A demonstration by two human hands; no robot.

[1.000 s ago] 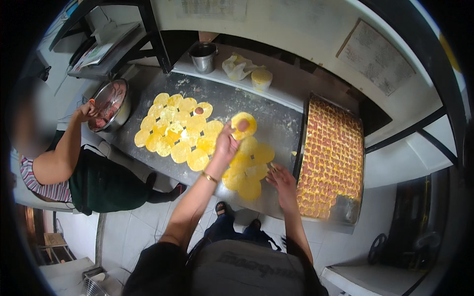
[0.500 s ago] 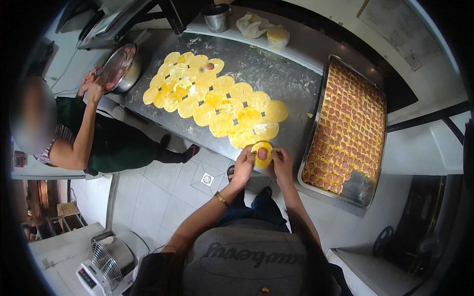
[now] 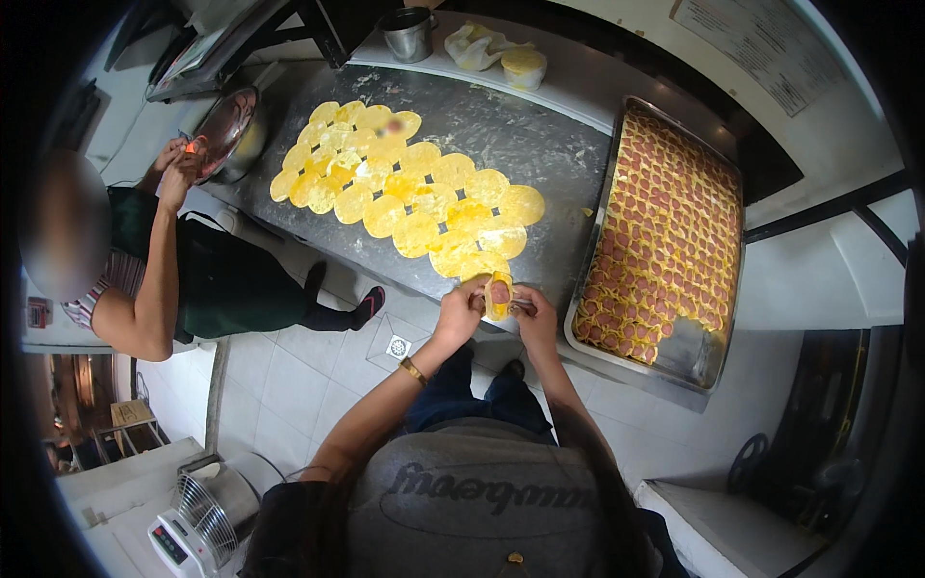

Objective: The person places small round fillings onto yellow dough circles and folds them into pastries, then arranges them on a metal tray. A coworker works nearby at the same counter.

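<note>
At the table's near edge, my left hand point(image 3: 462, 308) and my right hand point(image 3: 535, 313) hold a yellow dumpling wrapper point(image 3: 499, 298) between them. A lump of pink meat filling point(image 3: 500, 286) sits in its middle, and the sides are folding up around it. Both hands have their fingers closed on the wrapper's edges. Just beyond them, overlapping rows of flat, round yellow wrappers point(image 3: 415, 235) spread over the dark metal table point(image 3: 540, 135). One far wrapper carries a blurred pinkish spot. To the right lies a large metal tray point(image 3: 696, 364), mostly filled with open-topped dumplings point(image 3: 665, 231).
A co-worker point(image 3: 159, 246) in a dark green apron stands at the left, hands over a metal bowl point(image 3: 252, 144) of pink filling. A metal pot point(image 3: 408, 39) and a white tub point(image 3: 524, 72) stand on the back ledge. A mixer point(image 3: 207, 515) is at lower left.
The wrapper was spread flat and open around the filling; now its sides are drawn up and it looks narrower. Both my hands have shifted slightly left in the picture.
</note>
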